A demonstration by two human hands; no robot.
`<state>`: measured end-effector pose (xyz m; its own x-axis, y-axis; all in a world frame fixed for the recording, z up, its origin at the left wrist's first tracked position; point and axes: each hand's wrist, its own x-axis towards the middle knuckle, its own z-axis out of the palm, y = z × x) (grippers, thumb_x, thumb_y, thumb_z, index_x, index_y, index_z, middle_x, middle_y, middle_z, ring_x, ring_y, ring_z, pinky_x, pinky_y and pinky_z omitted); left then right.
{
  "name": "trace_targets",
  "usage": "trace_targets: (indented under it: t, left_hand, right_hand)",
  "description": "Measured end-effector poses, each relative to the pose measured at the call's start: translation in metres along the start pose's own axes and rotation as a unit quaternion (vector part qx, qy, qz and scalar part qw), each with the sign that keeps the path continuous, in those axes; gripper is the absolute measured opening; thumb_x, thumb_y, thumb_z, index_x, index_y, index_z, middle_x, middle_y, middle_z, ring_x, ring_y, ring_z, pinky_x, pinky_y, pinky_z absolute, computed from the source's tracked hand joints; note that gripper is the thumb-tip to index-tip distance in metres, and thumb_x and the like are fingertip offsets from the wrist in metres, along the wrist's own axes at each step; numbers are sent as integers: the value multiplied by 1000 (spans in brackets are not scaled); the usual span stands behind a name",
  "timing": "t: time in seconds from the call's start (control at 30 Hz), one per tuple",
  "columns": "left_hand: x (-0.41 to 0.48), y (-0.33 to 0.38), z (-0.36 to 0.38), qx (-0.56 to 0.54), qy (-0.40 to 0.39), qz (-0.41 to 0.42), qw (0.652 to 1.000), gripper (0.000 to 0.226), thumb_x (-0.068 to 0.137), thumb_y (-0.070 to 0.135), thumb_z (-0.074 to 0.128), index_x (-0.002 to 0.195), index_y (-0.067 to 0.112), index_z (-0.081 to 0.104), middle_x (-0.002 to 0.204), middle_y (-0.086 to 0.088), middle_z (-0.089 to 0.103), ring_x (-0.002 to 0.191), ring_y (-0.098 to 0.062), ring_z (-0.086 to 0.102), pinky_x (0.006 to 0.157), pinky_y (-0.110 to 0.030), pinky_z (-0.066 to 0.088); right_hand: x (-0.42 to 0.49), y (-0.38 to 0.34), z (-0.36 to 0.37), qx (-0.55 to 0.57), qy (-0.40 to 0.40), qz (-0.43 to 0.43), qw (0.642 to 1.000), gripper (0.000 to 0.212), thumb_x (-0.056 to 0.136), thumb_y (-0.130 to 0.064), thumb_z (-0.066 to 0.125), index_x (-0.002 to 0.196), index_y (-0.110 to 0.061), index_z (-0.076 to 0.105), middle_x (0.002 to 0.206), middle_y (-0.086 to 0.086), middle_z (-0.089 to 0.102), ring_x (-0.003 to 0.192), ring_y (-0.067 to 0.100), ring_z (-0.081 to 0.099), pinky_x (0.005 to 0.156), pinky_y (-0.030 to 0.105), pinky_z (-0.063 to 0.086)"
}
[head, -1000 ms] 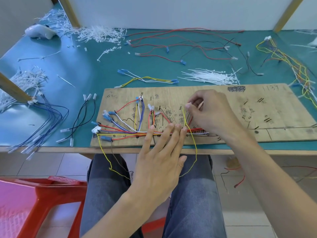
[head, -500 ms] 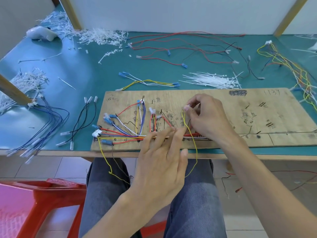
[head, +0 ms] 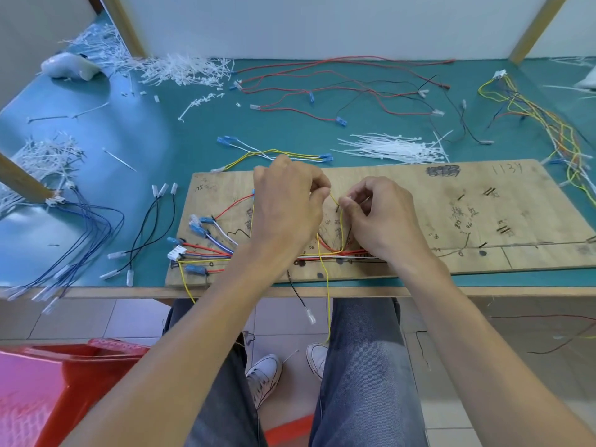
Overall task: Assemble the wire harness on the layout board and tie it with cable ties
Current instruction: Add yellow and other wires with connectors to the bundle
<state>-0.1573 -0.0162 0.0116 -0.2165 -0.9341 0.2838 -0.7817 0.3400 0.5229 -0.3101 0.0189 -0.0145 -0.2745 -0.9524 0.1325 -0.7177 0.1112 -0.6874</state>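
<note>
A teal desk (head: 161, 150) against a white wall carries the wooden layout board (head: 483, 221) at its near edge. Over the board's middle, my left hand (head: 287, 208) and right hand (head: 383, 217) each pinch a yellow wire (head: 333, 199) with curled fingers. The wire harness (head: 209, 251) lies partly under my left wrist. Loose cable ties (head: 393, 148) lie just beyond the board.

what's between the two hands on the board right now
In the head view, a short stretch of yellow wire runs from the left hand to the right hand, both pinching it, over the layout board.
</note>
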Motion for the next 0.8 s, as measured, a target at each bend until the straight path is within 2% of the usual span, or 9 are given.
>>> trace_targets:
  t: [0.17,0.23,0.27,0.33,0.4,0.5,0.6,0.7,0.8]
  left_hand:
    - [7,-1,2,102,-49,16,993,10,97,37,71,99,33,80,94,11,74,111,-18,52,90,-37,30]
    - [0,-2,-3,136,-48,18,989,8,95,37,72,98,35,79,101,10,66,111,-21,49,82,-30,19]
    - [-5,-3,-6,151,-46,17,987,7,94,35,73,97,36,79,105,8,58,110,-24,46,80,-28,14]
    - [-17,-3,-9,183,-42,31,982,10,90,28,78,95,36,81,109,5,49,110,-27,43,79,-30,14]
    - [-24,0,-8,210,-37,53,976,14,85,22,81,93,33,82,109,3,51,112,-26,40,83,-35,18]
    - [-24,3,-6,222,-48,58,972,14,88,23,76,97,33,81,101,4,55,120,-22,39,85,-37,19]
    - [-24,4,-6,189,-66,45,979,13,94,34,70,101,34,81,94,8,58,120,-18,41,79,-37,15]
    - [-27,3,-6,133,-83,19,987,15,95,39,69,104,38,80,92,13,65,114,-15,36,78,-34,12]
    - [-33,3,-8,104,-112,1,988,19,96,39,65,109,43,79,96,13,70,116,-17,37,89,-40,23]
  right_hand:
    - [0,-1,-2,-11,6,-17,1000,5,92,-26,77,88,-22,77,90,1,67,76,13,60,71,27,42]
    - [1,-2,-5,-16,1,-31,999,3,92,-24,78,89,-26,79,93,-1,64,72,4,54,68,23,39]
    - [2,-3,-6,-19,-5,-41,999,4,92,-23,78,91,-27,80,95,-1,63,73,3,53,72,24,41]
    - [3,-5,-7,-29,-20,-58,998,10,94,-22,76,96,-30,81,102,-2,61,89,13,56,84,31,47]
    - [2,-7,-7,-44,-31,-69,996,16,95,-19,74,97,-33,82,107,-5,57,105,21,55,90,38,50]
    - [-2,-9,-6,-101,-47,-90,990,15,94,-24,75,94,-37,82,107,-12,55,107,20,48,80,40,50]
    - [-4,-10,-10,-146,-51,-108,982,14,94,-31,76,93,-43,82,107,-17,56,105,17,42,59,29,36]
    - [-6,-8,-13,-174,-55,-133,974,16,93,-31,76,94,-46,82,108,-20,58,105,16,42,55,26,26]
    - [-10,-7,-15,-177,-66,-151,970,16,96,-34,71,99,-47,81,113,-21,63,107,18,42,60,28,26]
